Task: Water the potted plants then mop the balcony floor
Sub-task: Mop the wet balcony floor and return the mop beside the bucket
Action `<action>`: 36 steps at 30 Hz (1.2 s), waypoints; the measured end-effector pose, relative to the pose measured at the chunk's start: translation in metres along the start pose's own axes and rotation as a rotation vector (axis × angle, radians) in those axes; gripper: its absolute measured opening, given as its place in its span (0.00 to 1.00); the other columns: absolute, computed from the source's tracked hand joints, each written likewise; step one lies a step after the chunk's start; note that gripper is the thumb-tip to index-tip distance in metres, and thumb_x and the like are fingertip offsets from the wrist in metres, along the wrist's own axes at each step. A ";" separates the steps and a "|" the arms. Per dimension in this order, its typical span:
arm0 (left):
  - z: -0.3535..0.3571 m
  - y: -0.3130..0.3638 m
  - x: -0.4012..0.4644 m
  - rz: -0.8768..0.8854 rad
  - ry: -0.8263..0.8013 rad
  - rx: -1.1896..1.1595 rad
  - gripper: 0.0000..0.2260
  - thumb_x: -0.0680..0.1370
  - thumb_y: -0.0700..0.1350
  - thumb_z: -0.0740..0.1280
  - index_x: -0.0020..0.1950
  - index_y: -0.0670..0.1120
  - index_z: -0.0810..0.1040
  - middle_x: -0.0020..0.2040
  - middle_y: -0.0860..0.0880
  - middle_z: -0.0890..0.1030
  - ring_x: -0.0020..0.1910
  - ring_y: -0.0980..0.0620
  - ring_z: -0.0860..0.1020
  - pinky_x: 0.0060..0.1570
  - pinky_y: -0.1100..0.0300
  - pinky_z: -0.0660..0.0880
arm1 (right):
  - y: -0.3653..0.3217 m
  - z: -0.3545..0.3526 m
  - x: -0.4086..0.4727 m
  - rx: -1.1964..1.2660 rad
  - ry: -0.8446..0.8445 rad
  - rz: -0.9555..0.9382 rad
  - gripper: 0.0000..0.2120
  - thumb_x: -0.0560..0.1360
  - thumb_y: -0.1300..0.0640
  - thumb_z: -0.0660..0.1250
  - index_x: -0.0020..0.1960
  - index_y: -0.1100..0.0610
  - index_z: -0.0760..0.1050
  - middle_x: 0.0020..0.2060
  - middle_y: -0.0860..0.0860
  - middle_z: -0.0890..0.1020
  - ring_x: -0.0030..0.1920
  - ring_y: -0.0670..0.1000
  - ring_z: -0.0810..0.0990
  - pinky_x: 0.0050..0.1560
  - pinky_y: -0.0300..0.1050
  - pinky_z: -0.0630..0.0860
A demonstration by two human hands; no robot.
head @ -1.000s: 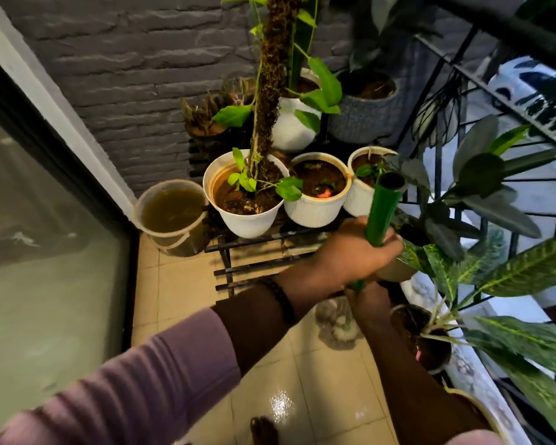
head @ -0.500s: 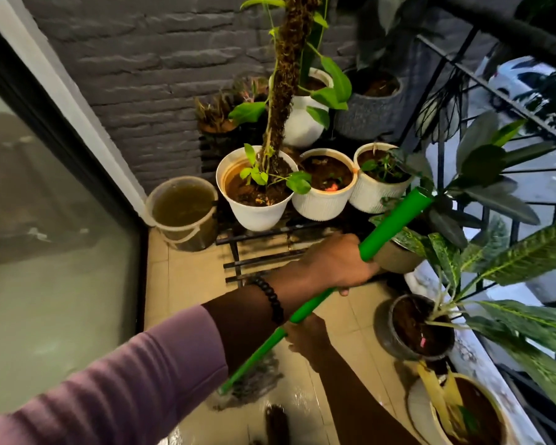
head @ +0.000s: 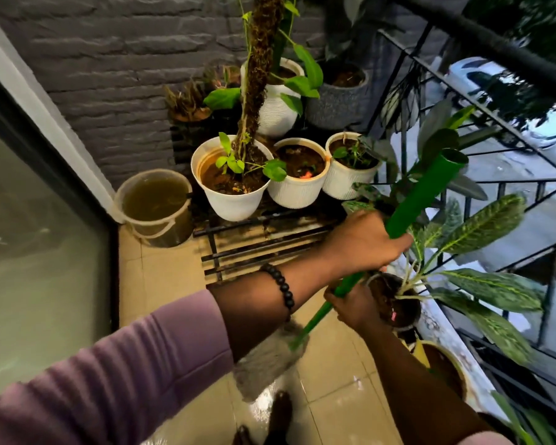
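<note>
The tiled floor [head: 161, 274] is wet and glossy, which suggests the mopping step is in hand. The mop handle [head: 414, 200] is held slanted so that the grey mop head [head: 267, 364] is pressed onto the tiles. The left hand [head: 363, 242] is wrapped high on the handle, the right hand [head: 350, 306] lower (for leverage). The bucket [head: 154, 207] is kept in the corner, beside the potted plants [head: 235, 178].

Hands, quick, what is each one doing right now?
Left hand: grips the green mop handle high up.
Right hand: grips the same handle lower down.
</note>
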State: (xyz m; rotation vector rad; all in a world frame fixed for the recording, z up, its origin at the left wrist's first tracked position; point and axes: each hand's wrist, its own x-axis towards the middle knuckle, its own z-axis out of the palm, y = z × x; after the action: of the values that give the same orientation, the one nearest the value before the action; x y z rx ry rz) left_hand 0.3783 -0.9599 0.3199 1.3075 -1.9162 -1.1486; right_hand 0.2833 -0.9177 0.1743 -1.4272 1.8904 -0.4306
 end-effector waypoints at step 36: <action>0.081 0.053 0.037 -0.108 -0.117 -0.228 0.17 0.80 0.45 0.65 0.31 0.47 0.74 0.32 0.45 0.81 0.43 0.40 0.86 0.58 0.48 0.80 | 0.086 -0.083 0.006 -0.065 0.202 0.181 0.14 0.72 0.53 0.70 0.48 0.65 0.80 0.45 0.64 0.83 0.49 0.63 0.82 0.46 0.51 0.76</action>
State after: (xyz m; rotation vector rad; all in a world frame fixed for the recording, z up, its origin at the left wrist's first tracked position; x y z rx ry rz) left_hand 0.2745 -0.9581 0.3253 1.2547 -1.7505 -1.4802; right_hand 0.1643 -0.9077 0.1740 -1.2790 2.1927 -0.4428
